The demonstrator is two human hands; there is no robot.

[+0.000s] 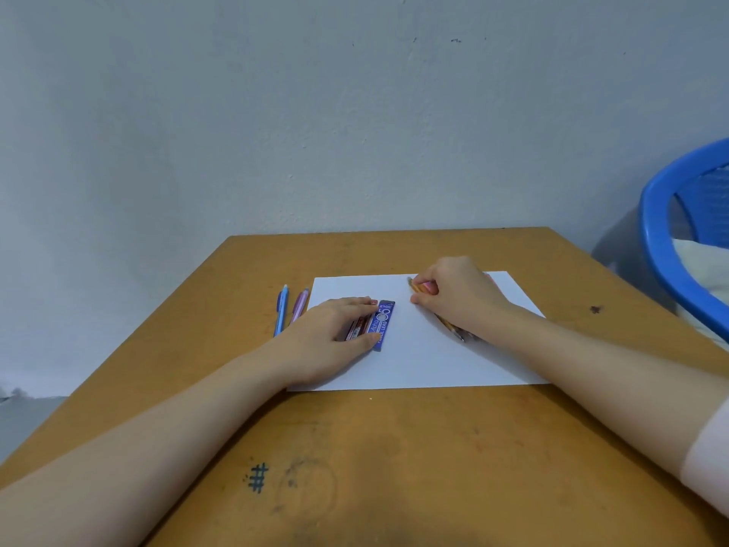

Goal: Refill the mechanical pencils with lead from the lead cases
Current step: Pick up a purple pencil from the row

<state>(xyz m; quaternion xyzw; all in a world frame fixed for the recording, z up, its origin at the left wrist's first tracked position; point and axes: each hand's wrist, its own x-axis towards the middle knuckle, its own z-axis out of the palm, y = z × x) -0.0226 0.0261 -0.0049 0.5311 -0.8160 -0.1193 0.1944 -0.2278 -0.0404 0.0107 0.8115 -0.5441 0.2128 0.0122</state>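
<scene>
A white sheet of paper [418, 361] lies on the wooden table. On its left part lie a blue lead case [382, 323] and a red-brown lead case [357, 329] side by side. My left hand [331, 333] rests over them, fingers on the red-brown case and thumb against the blue one. My right hand [457, 294] grips an orange mechanical pencil [420, 287] lying on the paper; more pencil tips [457, 333] stick out under the wrist. A blue mechanical pencil [281, 309] and a purple mechanical pencil [300, 305] lie left of the paper.
The wooden table [394, 467] stands against a pale wall and carries ink marks near its front. A blue plastic chair [666, 246] stands at the right, close to the table's edge.
</scene>
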